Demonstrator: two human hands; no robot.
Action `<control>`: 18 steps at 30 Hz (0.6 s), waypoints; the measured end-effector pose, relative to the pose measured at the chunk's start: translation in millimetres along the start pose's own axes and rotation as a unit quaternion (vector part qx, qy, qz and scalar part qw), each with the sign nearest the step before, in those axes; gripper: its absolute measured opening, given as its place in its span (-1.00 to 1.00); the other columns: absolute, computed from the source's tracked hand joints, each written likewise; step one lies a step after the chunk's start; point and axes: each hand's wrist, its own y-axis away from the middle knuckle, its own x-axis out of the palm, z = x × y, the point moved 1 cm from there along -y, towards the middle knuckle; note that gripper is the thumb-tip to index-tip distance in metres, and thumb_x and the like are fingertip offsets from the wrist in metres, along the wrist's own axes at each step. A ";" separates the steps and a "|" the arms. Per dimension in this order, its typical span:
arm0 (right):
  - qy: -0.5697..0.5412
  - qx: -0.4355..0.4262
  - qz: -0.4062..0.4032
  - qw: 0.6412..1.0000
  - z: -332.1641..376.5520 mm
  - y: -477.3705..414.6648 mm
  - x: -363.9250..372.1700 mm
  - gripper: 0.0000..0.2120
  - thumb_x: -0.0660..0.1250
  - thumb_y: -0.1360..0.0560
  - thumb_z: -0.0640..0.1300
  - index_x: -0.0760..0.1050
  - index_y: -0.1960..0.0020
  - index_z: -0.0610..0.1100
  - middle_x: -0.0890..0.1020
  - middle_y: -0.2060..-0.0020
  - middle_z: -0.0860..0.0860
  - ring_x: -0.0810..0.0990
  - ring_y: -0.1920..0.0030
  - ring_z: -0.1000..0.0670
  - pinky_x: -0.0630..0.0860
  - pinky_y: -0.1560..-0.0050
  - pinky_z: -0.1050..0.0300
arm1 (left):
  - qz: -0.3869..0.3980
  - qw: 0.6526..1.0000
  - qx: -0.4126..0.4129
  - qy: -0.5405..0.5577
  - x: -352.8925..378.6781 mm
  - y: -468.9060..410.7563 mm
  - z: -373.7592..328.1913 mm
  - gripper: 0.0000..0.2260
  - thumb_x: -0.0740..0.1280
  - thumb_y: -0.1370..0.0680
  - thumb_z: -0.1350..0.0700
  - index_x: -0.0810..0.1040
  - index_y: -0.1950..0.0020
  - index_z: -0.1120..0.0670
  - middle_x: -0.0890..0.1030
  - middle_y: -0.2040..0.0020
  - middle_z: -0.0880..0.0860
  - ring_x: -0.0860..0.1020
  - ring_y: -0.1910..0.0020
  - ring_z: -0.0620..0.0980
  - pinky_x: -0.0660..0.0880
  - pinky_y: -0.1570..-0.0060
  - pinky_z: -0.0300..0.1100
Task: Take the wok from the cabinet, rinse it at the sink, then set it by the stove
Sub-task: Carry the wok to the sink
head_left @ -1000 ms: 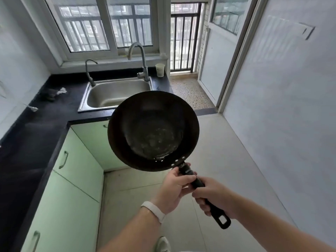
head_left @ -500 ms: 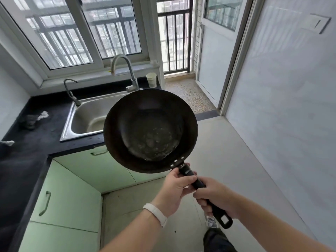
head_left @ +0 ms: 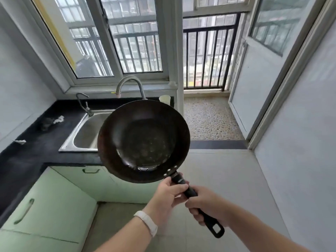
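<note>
Wok [head_left: 143, 140] was held up in the air in front of the person, its dark bowl tipped toward the camera so that the inside showed, with a little shine near its lower edge. In view it covered the right part of the sink [head_left: 85, 131] and the front edge of the counter [head_left: 27, 142]; whether it touched either could not be told. Its black handle [head_left: 190, 192] ran down and to the right from the rim.

The left hand [head_left: 167, 195] grasped the handle close to the bowl, fingers wrapped round it, a white band [head_left: 147, 221] on the wrist. The right hand [head_left: 205, 206] grasped the handle just below the left, nearer its end, and the hanging loop [head_left: 216, 230] stuck out past the fist. Both hands sat just beside each other, below and right of the bowl.

Behind the wok stood a tall tap [head_left: 131, 84] and a cup [head_left: 164, 100]. A smaller tap [head_left: 82, 101] stood at the sink's back left corner. Green cabinets [head_left: 54, 202] lay under the counter.
</note>
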 end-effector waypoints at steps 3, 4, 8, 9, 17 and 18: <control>0.017 -0.001 0.022 1.000 16.9 -5.4 -23.9 -0.80 0.23 -0.41 -0.29 0.40 -0.02 -0.12 0.42 0.46 -0.01 0.35 0.50 0.01 0.32 0.47 0.21 | -0.023 1.000 0.013 0.008 14.2 -14.1 -11.6 -0.70 0.31 -0.54 0.42 0.47 -0.26 0.25 0.60 0.05 0.17 0.64 0.31 -0.03 0.59 0.25 -0.17; 0.021 0.000 0.027 0.999 23.0 -9.0 -30.2 -0.79 0.24 -0.41 -0.29 0.41 -0.04 -0.13 0.41 0.46 -0.02 0.35 0.50 0.01 0.32 0.47 0.21 | -0.030 0.999 0.019 0.010 17.6 -19.1 -16.0 -0.70 0.32 -0.54 0.41 0.47 -0.25 0.25 0.61 0.06 0.16 0.65 0.27 -0.01 0.59 0.22 -0.16; 0.039 0.015 0.046 0.998 42.8 -35.1 -54.1 -0.84 0.22 -0.46 -0.31 0.39 0.00 -0.13 0.40 0.46 -0.02 0.34 0.50 0.02 0.32 0.48 0.21 | -0.052 0.998 0.039 0.021 25.9 -41.3 -33.3 -0.79 0.31 -0.55 0.41 0.49 -0.17 0.25 0.61 0.13 0.15 0.62 0.36 -0.06 0.58 0.27 -0.19; 0.044 0.019 0.051 0.998 46.9 -43.0 -58.3 -0.84 0.22 -0.47 -0.32 0.38 -0.01 -0.13 0.39 0.46 -0.03 0.33 0.50 0.02 0.32 0.48 0.21 | -0.054 0.997 0.042 0.027 24.7 -47.1 -36.7 -0.80 0.31 -0.55 0.41 0.49 -0.15 0.25 0.61 0.15 0.14 0.60 0.39 -0.07 0.57 0.29 -0.20; 0.096 0.063 0.094 0.989 86.1 -122.6 -93.4 -0.81 0.21 -0.48 -0.33 0.38 -0.06 -0.15 0.41 0.48 0.00 0.35 0.50 0.03 0.34 0.49 0.23 | -0.078 0.991 0.039 0.098 -4.0 -119.9 -59.4 -0.84 0.32 -0.55 0.39 0.52 -0.09 0.23 0.67 0.18 0.13 0.65 0.19 0.06 0.60 0.14 -0.09; 0.101 0.070 0.099 0.987 92.9 -134.1 -97.3 -0.80 0.21 -0.48 -0.34 0.38 -0.07 -0.16 0.42 0.48 0.00 0.35 0.50 0.02 0.34 0.48 0.23 | -0.081 0.990 0.036 0.109 -8.6 -131.0 -63.2 -0.84 0.32 -0.55 0.39 0.52 -0.10 0.24 0.66 0.17 0.14 0.65 0.17 0.07 0.60 0.12 -0.08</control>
